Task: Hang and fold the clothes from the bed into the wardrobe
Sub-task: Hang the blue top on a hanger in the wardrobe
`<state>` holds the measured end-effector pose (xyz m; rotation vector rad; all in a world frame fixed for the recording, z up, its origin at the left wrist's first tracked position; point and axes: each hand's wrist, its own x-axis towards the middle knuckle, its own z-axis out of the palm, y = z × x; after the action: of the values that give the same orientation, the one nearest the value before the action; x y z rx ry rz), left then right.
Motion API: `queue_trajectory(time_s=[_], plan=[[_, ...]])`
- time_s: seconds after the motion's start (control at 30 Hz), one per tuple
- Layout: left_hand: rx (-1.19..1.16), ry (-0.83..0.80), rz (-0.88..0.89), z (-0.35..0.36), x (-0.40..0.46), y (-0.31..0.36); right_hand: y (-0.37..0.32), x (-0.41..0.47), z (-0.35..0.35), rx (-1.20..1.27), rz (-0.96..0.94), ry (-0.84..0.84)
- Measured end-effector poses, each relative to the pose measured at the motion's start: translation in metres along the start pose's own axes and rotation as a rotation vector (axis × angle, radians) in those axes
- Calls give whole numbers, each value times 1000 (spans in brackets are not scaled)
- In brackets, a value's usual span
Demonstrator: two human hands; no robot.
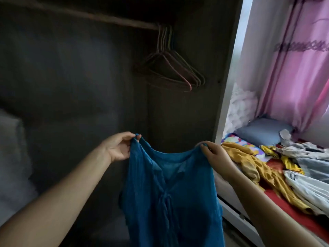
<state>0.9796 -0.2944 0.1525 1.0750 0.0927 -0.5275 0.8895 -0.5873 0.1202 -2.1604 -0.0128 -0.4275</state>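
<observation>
Holding a teal blue sleeveless top (170, 193) up by its two shoulder straps, the person stands facing the open, dark wardrobe (71, 77). The left hand (118, 147) pinches the left strap between thumb and curled fingers (132, 135), and the right hand (214, 155) pinches the right strap in the same way, its fingers folded over the fabric. The top hangs straight down between the two hands, its thin, slightly sheer cloth gathered at a small tie at the chest, and its lower part runs out of the bottom of the view. Above it, inside the wardrobe, a wooden rail (99, 17) crosses the upper part, and a bunch of bare wire hangers (175, 68) hangs from the rail's right end, close together and tilted. A pale shape at the wardrobe's left side is too blurred to name. To the right of the wardrobe's white side panel (231, 82) lies the bed (284, 209) with a red sheet, carrying the rest of the clothes: a mustard yellow garment (252, 168) nearest the right hand, a shiny yellow patterned piece (284, 161), and white and pale grey-blue garments (311, 186) further right. A grey-blue pillow (261, 134) rests at the head of the bed below a pink curtain (299, 68). The dark embroidered band on the curtain is too blurred to read, and no label shows on the top.
</observation>
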Motion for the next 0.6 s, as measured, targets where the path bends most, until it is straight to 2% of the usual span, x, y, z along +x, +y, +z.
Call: queue_trajectory(time_s=[0.1,0.17,0.23,0.33,0.4,0.47,0.6], plan=[[-152,-79,95,-5,28,30,-11,45,14,-55,-43,-38],[-152,-167,134,-3,47,50,-29,82,16,7,-97,-2],[-81,-243,161,0,63,68,-55,123,16,9,-182,121],[14,-322,188,-3,80,88,-98,182,9,-128,-340,383],[41,-349,192,-9,90,98,-117,216,4,-240,-369,474],[57,-352,199,-16,97,107,-129,244,5,-386,-342,463],[43,-311,207,-33,106,119,-130,283,18,-613,-200,282]])
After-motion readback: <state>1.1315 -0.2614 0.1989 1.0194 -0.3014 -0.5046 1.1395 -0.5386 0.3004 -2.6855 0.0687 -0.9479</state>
